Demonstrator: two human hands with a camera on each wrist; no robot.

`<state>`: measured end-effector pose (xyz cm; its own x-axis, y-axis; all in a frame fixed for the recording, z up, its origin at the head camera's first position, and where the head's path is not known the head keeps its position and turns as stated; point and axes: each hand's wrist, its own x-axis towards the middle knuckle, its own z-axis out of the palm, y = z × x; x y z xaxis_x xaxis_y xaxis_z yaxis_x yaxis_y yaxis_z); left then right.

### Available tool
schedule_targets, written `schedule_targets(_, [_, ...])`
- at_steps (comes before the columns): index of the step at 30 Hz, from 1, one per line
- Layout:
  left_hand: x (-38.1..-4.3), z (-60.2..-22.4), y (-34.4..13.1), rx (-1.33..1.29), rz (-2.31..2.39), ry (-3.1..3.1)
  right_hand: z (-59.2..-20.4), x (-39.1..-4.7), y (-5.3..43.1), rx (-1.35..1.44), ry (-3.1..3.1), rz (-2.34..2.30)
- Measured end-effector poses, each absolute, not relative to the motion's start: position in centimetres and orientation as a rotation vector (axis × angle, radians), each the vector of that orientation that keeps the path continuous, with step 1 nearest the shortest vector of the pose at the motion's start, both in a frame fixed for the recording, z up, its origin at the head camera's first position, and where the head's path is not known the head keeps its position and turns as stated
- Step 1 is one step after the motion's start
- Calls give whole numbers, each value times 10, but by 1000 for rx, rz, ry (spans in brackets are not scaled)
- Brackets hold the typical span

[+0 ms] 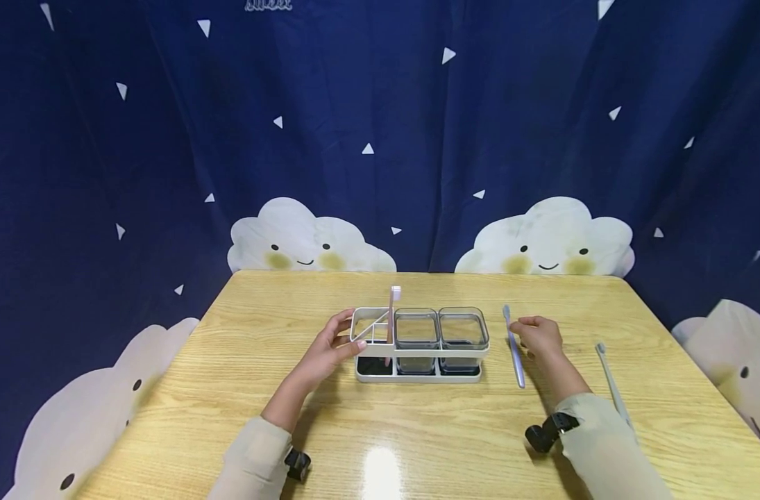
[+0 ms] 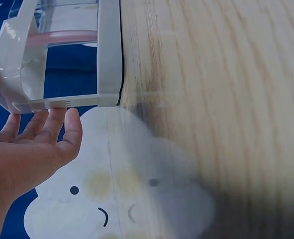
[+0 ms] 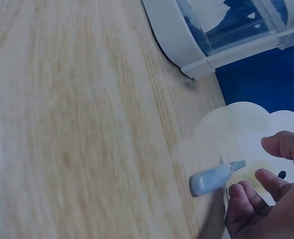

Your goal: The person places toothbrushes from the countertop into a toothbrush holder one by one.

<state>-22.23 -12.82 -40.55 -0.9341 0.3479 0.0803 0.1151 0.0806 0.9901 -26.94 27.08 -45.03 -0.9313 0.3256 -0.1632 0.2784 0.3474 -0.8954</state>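
A white toothbrush holder (image 1: 417,352) stands on the table, with two clear cups (image 1: 416,328) in its middle and right sections. Leaning upright in its divided left section is a pink toothbrush (image 1: 390,319). My left hand (image 1: 326,353) grips the holder's left end, thumb at the front and fingers along the side, as the left wrist view also shows. A blue-purple toothbrush (image 1: 514,351) lies right of the holder, its bristles toward the back. Just beside it hovers my right hand (image 1: 540,337); in the right wrist view, thumb and fingers are apart with nothing between them.
Farther right, a grey-green toothbrush (image 1: 613,384) lies near my right sleeve. The wooden table (image 1: 230,389) ends at the back against a dark blue curtain (image 1: 380,104) printed with clouds and triangles.
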Motion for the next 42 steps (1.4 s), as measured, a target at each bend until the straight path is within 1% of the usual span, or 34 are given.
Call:
schedule_targets(11, [-223, -406, -129, 476, 1958, 2167, -457, -280, 270, -640, -2577, 1579])
schedule_targets(20, [-224, -407, -127, 493, 1974, 2147, -458, -278, 263, -631, -2714, 1283])
schedule_targets(29, [-224, -407, -128, 492, 1982, 2146, -461, -280, 260, -644, -2716, 1184])
schedule_targets(37, [-224, -407, -129, 481, 1973, 2153, -463, -282, 256, -736, -2719, 1046])
schedule_targets(42, [-224, -406, -129, 482, 1970, 2156, -465, -283, 256, -735, -2722, 1000])
